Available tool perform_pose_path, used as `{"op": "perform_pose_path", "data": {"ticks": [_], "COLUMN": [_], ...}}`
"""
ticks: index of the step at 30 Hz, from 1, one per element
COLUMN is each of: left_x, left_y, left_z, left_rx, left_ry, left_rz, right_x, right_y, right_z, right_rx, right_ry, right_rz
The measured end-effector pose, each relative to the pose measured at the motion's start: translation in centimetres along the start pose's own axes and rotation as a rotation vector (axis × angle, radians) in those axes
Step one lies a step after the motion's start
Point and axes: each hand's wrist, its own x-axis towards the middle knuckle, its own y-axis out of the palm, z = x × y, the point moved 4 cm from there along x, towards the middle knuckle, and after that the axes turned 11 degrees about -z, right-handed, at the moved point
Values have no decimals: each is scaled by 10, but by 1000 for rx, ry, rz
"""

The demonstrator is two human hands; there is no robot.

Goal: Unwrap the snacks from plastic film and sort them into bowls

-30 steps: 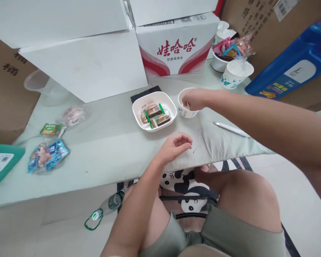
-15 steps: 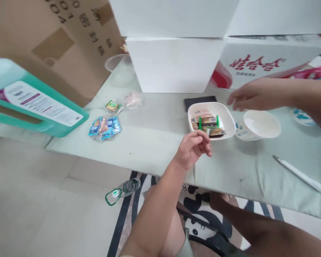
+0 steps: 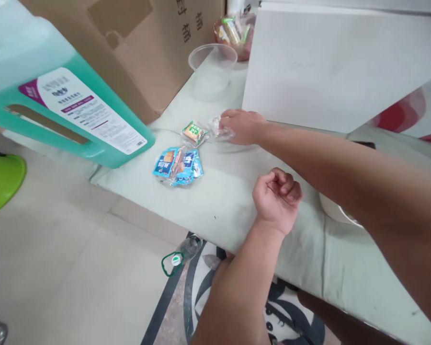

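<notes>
My right hand (image 3: pixel 242 125) reaches across the table, its fingers closed on a clear plastic packet (image 3: pixel 217 128); the packet's contents are partly hidden beneath the fingers. Just left of it lies a small green-and-yellow wrapped snack (image 3: pixel 194 133). Several blue snack packets (image 3: pixel 179 165) lie in a pile nearer the table edge. Above the front of the table, my left hand (image 3: pixel 278 199) is palm up with its fingers curled in and nothing visible in them. A white bowl (image 3: pixel 339 211) is mostly covered by my right forearm.
A large jug of green liquid (image 3: pixel 104 112) stands at the left before a cardboard box (image 3: pixel 140 62). A clear plastic tub (image 3: pixel 211 76) and a bowl of wrapped snacks (image 3: pixel 235 38) are behind. White boxes (image 3: pixel 319 67) block the back right. A bottle (image 3: pixel 190 247) is on the floor.
My right hand has moved left from above the white bowls to the clear packet. My left hand's fingers have curled in more. The view has turned left.
</notes>
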Motion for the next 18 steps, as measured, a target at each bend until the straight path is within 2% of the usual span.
{"op": "perform_pose_path", "data": {"ticks": [5, 7, 9, 12, 14, 16, 18], "left_x": [6, 8, 9, 9, 6, -2, -13], "left_y": [-2, -4, -7, -8, -4, 3, 13], "left_z": [-10, -13, -14, -11, -6, 4, 18], "left_rx": [11, 21, 34, 72, 130, 220, 325], "left_ry": [12, 29, 48, 60, 60, 47, 0], "left_rz": [0, -7, -46, -90, -62, 26, 161], "right_x": [-3, -17, -38, -89, -135, -188, -243], "right_y": [0, -8, -20, -48, -71, -95, -114], "right_z": [-7, -13, -22, -34, -38, -35, -24], "right_rx": [29, 74, 170, 402, 492, 435, 305], "right_ry": [74, 127, 245, 474, 558, 576, 538], "right_rz": [-39, -93, -157, -274, -398, -556, -688]}}
